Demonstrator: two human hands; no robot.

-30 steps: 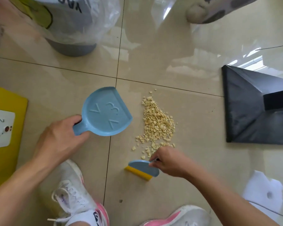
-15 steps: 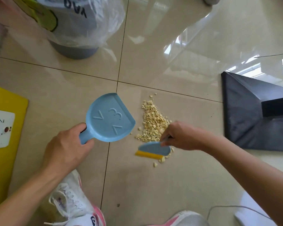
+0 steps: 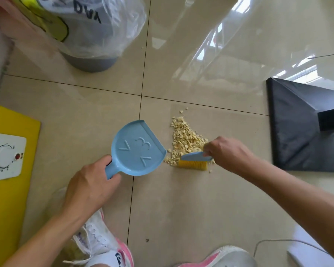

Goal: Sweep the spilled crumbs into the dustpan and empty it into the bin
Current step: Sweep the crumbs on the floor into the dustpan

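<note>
A pile of pale yellow crumbs (image 3: pixel 184 142) lies on the beige floor tiles. My left hand (image 3: pixel 89 186) grips the handle of a light blue dustpan (image 3: pixel 137 149), whose open lip rests on the floor just left of the pile. My right hand (image 3: pixel 228 154) holds a small blue brush with yellow bristles (image 3: pixel 194 162); the bristles touch the floor at the pile's near edge, and a few crumbs lie loose around them. A grey bin (image 3: pixel 91 63) lined with a clear plastic bag (image 3: pixel 96 26) stands at the upper left.
A yellow board with a white dial (image 3: pixel 8 157) lies at the left. A black stand base (image 3: pixel 305 128) sits at the right. My two white-and-pink shoes (image 3: pixel 100 245) are at the bottom, and a thin cable (image 3: pixel 274 241) runs at the lower right.
My right hand has carried the brush up from below the pile to its near edge, pushing crumbs together. The dustpan has shifted closer to the pile.
</note>
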